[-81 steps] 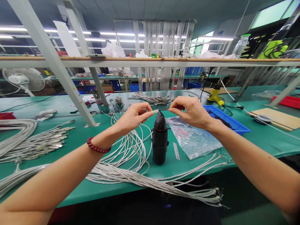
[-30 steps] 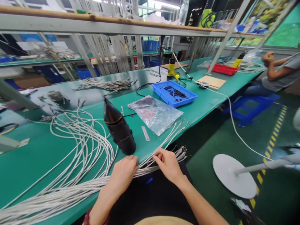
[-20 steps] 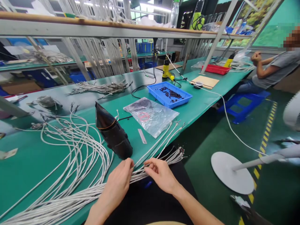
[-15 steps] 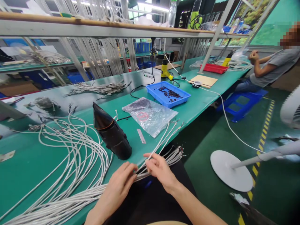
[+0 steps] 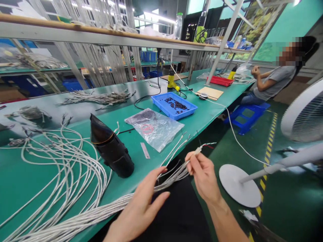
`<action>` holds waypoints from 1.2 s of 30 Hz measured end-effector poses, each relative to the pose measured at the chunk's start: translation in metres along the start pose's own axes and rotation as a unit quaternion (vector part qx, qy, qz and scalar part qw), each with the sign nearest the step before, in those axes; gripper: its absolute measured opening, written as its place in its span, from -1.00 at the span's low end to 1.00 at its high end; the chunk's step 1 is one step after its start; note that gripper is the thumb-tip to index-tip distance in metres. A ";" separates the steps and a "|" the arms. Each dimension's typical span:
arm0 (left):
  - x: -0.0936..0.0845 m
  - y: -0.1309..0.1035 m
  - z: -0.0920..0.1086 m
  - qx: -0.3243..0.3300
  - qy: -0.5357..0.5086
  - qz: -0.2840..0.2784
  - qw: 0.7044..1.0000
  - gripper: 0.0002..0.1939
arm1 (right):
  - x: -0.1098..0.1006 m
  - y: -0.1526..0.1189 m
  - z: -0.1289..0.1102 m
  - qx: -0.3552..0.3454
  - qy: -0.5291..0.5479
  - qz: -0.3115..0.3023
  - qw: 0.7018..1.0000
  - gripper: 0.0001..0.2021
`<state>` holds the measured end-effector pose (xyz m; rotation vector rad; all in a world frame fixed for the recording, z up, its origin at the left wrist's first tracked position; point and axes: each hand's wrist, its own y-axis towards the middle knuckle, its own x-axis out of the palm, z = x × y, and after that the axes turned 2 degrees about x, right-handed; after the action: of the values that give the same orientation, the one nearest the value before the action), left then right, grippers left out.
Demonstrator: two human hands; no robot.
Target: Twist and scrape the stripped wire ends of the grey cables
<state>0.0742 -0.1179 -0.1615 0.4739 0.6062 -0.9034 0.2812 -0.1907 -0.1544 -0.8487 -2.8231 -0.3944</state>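
Observation:
A long bundle of white cables runs along the table's front edge and over my lap. My right hand pinches the cables close to their stripped ends, where red and bare wire tips stick out. Thumb and fingers apart, my left hand rests beside the bundle, which passes behind it. Two cable ends lie on the table edge just beyond my hands. Left of them a black cylinder with a slanted top stands tilted, near a small pale strip and a clear plastic bag.
Looped white cables cover the table's left part. Farther back are a blue tray with small black pieces, a yellow heat gun and a red tray. A white fan stands at right; a person sits beyond.
My right hand has moved right and up to the cable ends and closed on them. My left hand has shifted right and its fingers have spread. The view has turned slightly to the right.

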 end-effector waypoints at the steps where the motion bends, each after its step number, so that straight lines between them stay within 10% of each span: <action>1: 0.007 0.006 0.011 0.011 -0.028 0.007 1.000 -0.41 | 0.005 -0.007 0.001 0.005 -0.016 -0.018 1.000 -0.79; 6: 0.033 0.025 0.045 -0.001 -0.055 0.081 0.995 -0.53 | 0.015 -0.019 0.000 0.026 -0.066 -0.057 0.996 -0.85; 13: 0.037 0.013 0.024 0.043 -0.004 0.115 0.992 -0.65 | 0.011 -0.010 0.000 0.013 -0.016 -0.004 1.000 -0.85; 17: 0.025 0.008 0.033 -0.041 -0.201 0.047 0.978 -0.66 | 0.015 -0.009 -0.001 0.014 -0.028 -0.061 0.998 -0.78; 22: 0.013 0.019 0.052 -0.106 -0.442 -0.021 0.891 -0.78 | 0.019 -0.010 -0.003 0.074 0.008 -0.165 0.983 -0.73; 36: 0.018 0.023 0.045 -0.126 -0.317 0.092 0.935 -0.63 | 0.029 -0.015 0.005 0.131 0.039 -0.066 0.988 -0.80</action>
<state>0.1149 -0.1436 -0.1379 -0.0089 0.0769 -0.7292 0.2488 -0.1867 -0.1552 -0.5832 -2.7837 -0.0673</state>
